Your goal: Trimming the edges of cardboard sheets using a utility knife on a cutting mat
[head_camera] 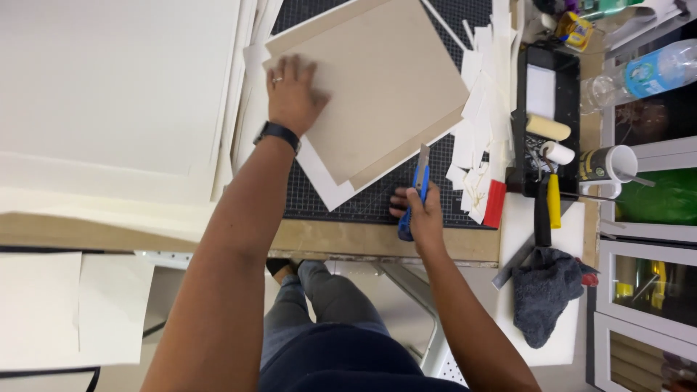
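Both hands work over the worktop (pixel 327 239): left hand (pixel 294 98) lies flat, fingers spread, pressing a grey board (pixel 385 87) on the black cutting mat (pixel 377 199); right hand (pixel 421 214) is closed around a blue utility knife (pixel 415 192), its blade at the board's lower edge.

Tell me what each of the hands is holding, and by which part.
The right hand grips a blue utility knife by its handle, blade end pointing away. The left hand holds nothing; it presses flat on the grey board near its left edge.
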